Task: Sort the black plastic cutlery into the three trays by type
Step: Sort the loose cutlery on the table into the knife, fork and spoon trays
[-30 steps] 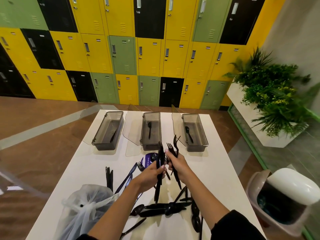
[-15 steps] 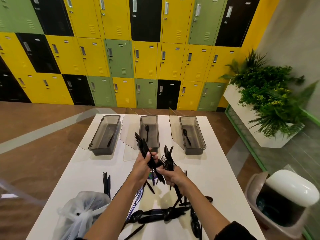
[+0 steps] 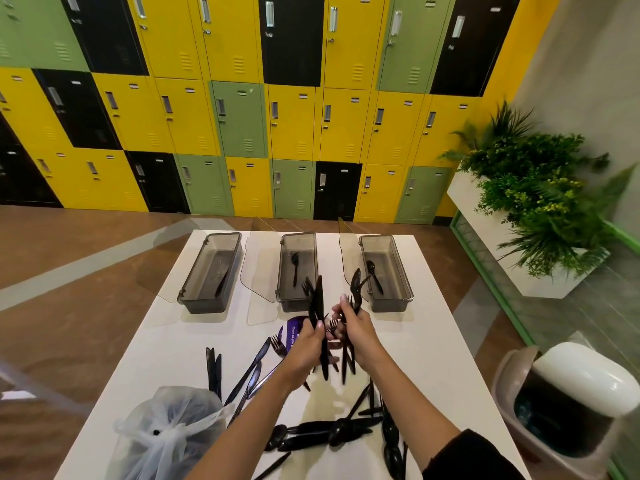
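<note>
Sorting barely begun
Left hand (image 3: 306, 344) and right hand (image 3: 359, 329) grip cutlery bundles (image 3: 317, 299) before the middle tray (image 3: 280, 271) (most lies unsorted).

Left hand (image 3: 309, 344) and right hand (image 3: 358, 329) each grip upright black cutlery (image 3: 317, 299); three trays (image 3: 298, 271) beyond them, loose pieces (image 3: 325, 433) below.

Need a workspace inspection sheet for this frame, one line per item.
Surface: white table, cutlery scattered on the near half.
Job's things: left tray holds a knife, middle tray a fork, right tray a spoon; loose cutlery unsorted.
Clutter: plastic bag, purple packet.
Grips: left hand grips fork-and-knife bunch; right hand grips spoon bunch.
Cables: nothing seen.
Surroundings: lockers, planter, bin.
</note>
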